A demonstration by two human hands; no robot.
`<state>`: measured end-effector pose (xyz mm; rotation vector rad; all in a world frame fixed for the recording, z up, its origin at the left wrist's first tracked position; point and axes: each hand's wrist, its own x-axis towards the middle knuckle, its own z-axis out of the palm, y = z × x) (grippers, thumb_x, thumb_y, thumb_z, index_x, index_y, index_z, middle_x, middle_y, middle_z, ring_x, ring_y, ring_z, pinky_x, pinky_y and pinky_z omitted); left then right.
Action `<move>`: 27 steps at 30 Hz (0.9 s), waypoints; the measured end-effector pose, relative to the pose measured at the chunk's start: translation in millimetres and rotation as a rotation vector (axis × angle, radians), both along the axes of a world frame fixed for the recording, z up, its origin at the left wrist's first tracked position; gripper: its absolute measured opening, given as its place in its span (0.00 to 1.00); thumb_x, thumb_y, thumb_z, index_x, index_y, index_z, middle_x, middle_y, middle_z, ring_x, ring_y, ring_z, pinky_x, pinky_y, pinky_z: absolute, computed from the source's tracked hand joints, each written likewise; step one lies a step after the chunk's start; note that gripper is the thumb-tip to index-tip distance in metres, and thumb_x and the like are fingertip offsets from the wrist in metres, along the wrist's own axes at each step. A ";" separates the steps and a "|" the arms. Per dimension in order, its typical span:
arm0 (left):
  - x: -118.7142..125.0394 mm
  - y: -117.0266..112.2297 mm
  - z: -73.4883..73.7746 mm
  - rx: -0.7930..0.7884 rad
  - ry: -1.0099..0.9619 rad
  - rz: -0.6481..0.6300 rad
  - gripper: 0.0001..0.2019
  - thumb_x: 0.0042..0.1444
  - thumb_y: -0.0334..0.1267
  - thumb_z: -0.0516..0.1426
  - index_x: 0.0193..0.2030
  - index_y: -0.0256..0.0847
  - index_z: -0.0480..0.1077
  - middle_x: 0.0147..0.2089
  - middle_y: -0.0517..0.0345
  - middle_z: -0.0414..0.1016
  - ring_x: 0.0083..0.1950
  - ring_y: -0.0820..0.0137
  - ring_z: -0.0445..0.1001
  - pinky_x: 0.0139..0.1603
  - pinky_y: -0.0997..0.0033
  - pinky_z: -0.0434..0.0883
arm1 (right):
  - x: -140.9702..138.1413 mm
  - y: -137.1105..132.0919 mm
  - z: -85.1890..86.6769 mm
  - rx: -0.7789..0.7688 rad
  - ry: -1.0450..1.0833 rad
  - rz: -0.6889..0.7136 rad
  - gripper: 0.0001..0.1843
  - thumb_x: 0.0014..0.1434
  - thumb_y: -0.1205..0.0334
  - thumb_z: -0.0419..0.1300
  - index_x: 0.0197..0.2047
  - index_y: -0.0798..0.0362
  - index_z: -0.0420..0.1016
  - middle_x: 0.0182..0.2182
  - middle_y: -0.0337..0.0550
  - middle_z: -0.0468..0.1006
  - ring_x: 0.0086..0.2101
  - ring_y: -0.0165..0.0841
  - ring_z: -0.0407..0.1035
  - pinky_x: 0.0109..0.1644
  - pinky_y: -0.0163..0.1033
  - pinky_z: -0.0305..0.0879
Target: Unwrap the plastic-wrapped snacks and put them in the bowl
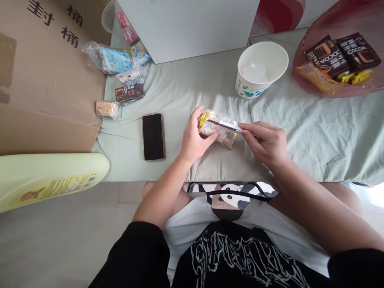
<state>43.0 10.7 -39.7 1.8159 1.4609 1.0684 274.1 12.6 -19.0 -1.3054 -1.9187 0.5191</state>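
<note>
My left hand is closed around a small clear-and-yellow wrapped snack packet, holding it just above the pale green sheet. My right hand is pinched on a thin dark blade-like tool that lies across the top of the packet. Both hands meet over the middle of the sheet, in front of my lap.
A black phone lies left of my hands. Wrapped snacks are scattered by a cardboard box. A white paper bucket stands behind, a red mesh basket with cocoa packets at far right, a yellow-green board at left.
</note>
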 end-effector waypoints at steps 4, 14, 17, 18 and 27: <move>-7.2 4.6 -3.0 0.031 0.048 0.037 0.38 0.59 0.46 0.66 0.72 0.51 0.53 0.67 0.46 0.68 0.68 0.55 0.71 0.68 0.54 0.69 | 6.0 6.7 0.3 -0.034 -0.066 0.056 0.16 0.67 0.54 0.57 0.44 0.46 0.87 0.39 0.47 0.85 0.34 0.37 0.79 0.36 0.42 0.73; -34.6 13.2 2.9 -0.001 0.113 0.222 0.31 0.50 0.53 0.71 0.57 0.47 0.69 0.68 0.45 0.62 0.69 0.52 0.64 0.65 0.53 0.70 | 65.8 29.9 0.2 -0.049 -0.340 -0.232 0.14 0.62 0.55 0.61 0.45 0.50 0.85 0.46 0.53 0.84 0.48 0.50 0.76 0.54 0.57 0.68; -27.4 13.3 8.6 -0.052 0.034 0.214 0.20 0.51 0.47 0.69 0.48 0.45 0.72 0.58 0.48 0.69 0.61 0.58 0.71 0.59 0.58 0.74 | 57.4 26.9 0.2 0.074 -0.370 -0.341 0.15 0.61 0.56 0.61 0.47 0.51 0.83 0.49 0.56 0.82 0.54 0.55 0.72 0.58 0.63 0.64; -24.2 13.4 10.6 -0.090 -0.042 0.203 0.15 0.54 0.46 0.67 0.44 0.44 0.72 0.53 0.50 0.71 0.56 0.61 0.73 0.55 0.61 0.75 | 51.9 25.1 0.4 0.103 -0.350 -0.288 0.15 0.61 0.56 0.61 0.48 0.51 0.82 0.49 0.57 0.82 0.53 0.54 0.72 0.58 0.62 0.65; -8.2 12.6 18.6 -0.336 -0.621 -0.088 0.14 0.58 0.45 0.58 0.29 0.43 0.58 0.30 0.61 0.64 0.30 0.74 0.66 0.33 0.72 0.70 | 11.5 18.9 -9.0 0.052 -0.271 0.185 0.25 0.64 0.57 0.58 0.64 0.51 0.72 0.56 0.55 0.78 0.56 0.50 0.71 0.56 0.54 0.67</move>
